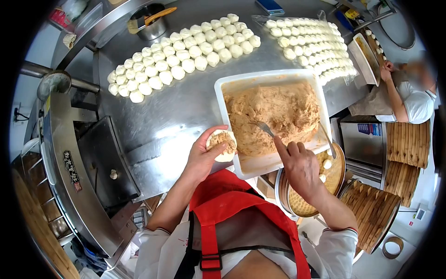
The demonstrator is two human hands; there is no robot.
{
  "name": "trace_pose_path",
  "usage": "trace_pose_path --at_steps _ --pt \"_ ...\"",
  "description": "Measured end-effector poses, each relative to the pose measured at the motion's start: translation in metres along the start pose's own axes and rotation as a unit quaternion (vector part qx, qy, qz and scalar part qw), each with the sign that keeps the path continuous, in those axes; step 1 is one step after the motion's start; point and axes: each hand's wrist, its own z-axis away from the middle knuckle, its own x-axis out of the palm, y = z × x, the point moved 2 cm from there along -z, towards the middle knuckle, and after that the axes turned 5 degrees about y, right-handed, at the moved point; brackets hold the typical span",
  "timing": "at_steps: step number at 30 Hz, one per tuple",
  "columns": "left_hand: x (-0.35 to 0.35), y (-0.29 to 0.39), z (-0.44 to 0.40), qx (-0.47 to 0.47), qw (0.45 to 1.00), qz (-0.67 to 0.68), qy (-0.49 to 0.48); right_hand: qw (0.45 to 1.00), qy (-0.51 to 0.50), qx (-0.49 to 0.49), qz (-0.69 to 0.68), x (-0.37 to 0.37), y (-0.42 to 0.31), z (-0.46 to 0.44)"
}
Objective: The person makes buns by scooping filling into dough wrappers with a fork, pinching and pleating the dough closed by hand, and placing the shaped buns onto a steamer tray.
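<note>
My left hand [203,156] holds a round dough wrapper [226,157] with a lump of meat filling [222,140] on it, my thumb pressing on the filling. In my right hand [299,165] is a fork [263,127], its tines at the surface of the meat filling. A white plastic tub [246,167] holds the large mass of filling and stands at the table's front edge. A second utensil, with a metal handle [327,138], leans inside the tub's right side.
Rows of dough balls [178,72] and more under plastic film [311,46] lie on the steel table [169,116]. A pot [153,30] with brushes stands at the back. Bamboo steamers [369,209] are stacked at right. A co-worker [409,93] is at the far right.
</note>
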Motion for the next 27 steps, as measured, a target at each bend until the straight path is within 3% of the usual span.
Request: trace_pose_path --at_steps 9,12,15,22,27 --pt "-0.004 -0.002 0.000 0.013 0.999 0.029 0.009 0.999 -0.030 -0.029 0.004 -0.017 0.001 0.022" --pt "-0.006 -0.002 -0.001 0.019 0.999 0.026 0.017 0.998 -0.055 -0.001 -0.040 -0.026 0.007 0.030" --pt "-0.007 -0.002 -0.003 0.006 1.000 0.027 0.008 0.982 -0.050 0.090 -0.160 -0.026 0.017 0.044" --pt "0.006 0.001 -0.003 0.006 0.997 0.064 -0.031 0.830 -0.070 0.257 -0.490 -0.034 0.022 0.067" --pt "0.021 -0.004 -0.006 -0.022 0.991 0.106 -0.073 0.730 -0.134 0.313 -0.592 -0.040 0.019 0.075"
